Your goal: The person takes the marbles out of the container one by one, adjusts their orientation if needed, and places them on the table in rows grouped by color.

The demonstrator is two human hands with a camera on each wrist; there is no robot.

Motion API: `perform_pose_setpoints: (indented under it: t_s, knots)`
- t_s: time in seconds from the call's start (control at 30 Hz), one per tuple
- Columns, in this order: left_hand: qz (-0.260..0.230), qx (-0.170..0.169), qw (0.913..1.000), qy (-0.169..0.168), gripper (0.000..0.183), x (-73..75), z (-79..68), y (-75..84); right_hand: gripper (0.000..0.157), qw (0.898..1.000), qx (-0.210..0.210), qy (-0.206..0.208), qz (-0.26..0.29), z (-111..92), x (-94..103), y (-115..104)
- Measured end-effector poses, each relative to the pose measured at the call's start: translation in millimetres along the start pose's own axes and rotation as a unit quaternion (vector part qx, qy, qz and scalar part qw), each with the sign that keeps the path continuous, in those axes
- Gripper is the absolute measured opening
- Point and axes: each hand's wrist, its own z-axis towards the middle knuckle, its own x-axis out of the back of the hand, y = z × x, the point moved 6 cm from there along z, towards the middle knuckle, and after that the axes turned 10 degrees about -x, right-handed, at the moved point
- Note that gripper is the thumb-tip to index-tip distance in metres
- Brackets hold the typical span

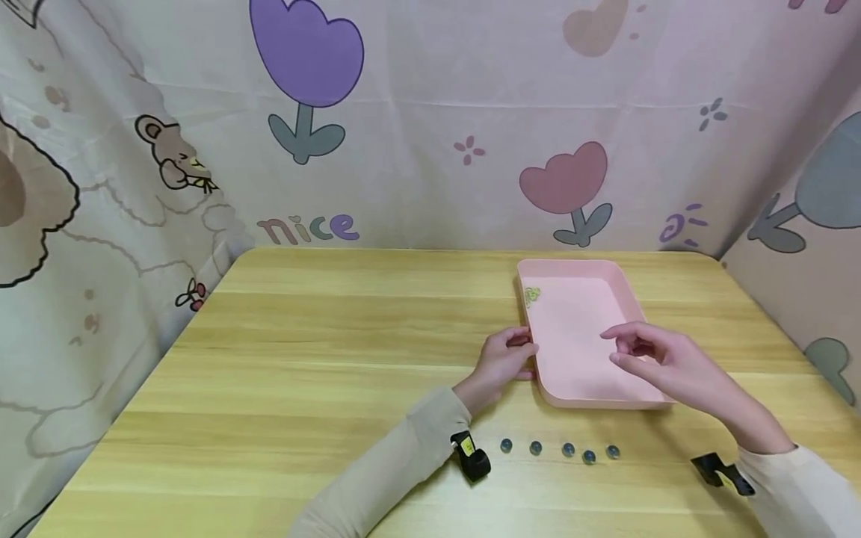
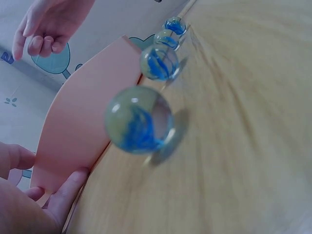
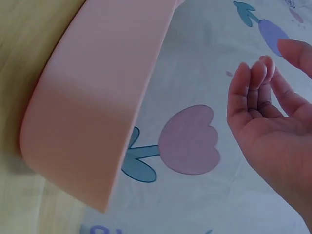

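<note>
A shallow pink tray [image 1: 581, 336] lies on the wooden table, right of the middle. At its left side wall, my left hand [image 1: 501, 362] holds the edge; in the left wrist view, thumb and fingers [image 2: 19, 158] meet the tray's pink wall. My right hand [image 1: 662, 362] hovers over the tray's right part, fingers loosely bent, nothing between them. The right wrist view also shows this hand [image 3: 273, 112] apart from the tray wall [image 3: 83, 107]. Several clear glass marbles [image 1: 568, 450] with blue swirls sit in an uneven row in front of the tray.
The wooden table [image 1: 303, 359] extends to the left of the tray. A printed cloth [image 1: 417, 172] hangs behind it and along both sides. A small yellow-green patch [image 1: 532, 296] shows at the tray's left inner wall. Black wrist cameras [image 1: 474, 459] sit at both sleeves.
</note>
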Motion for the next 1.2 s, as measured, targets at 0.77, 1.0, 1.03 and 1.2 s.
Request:
perform_pose_setpoints:
  t_s: [0.77,1.0,1.03,1.2]
  knots:
    - [-0.017,0.003,0.9998,-0.007,0.041,3.3,0.9,-0.1,0.022,0.996,-0.078,-0.038,0.000,15,-2.5,44]
    - [-0.017,0.004,0.9998,-0.014,0.040,3.6,2.5,-1.9,0.020,0.995,-0.080,-0.059,-0.014,18,-5.6,45]
    - [-0.019,0.006,0.9997,-0.015,0.040,3.3,2.6,-2.5,0.020,0.995,-0.081,-0.063,-0.018,19,-5.5,45]
    - [-0.024,0.012,0.9995,-0.016,0.040,2.2,3.4,-4.5,0.024,0.991,-0.085,-0.095,-0.032,34,-0.7,39]
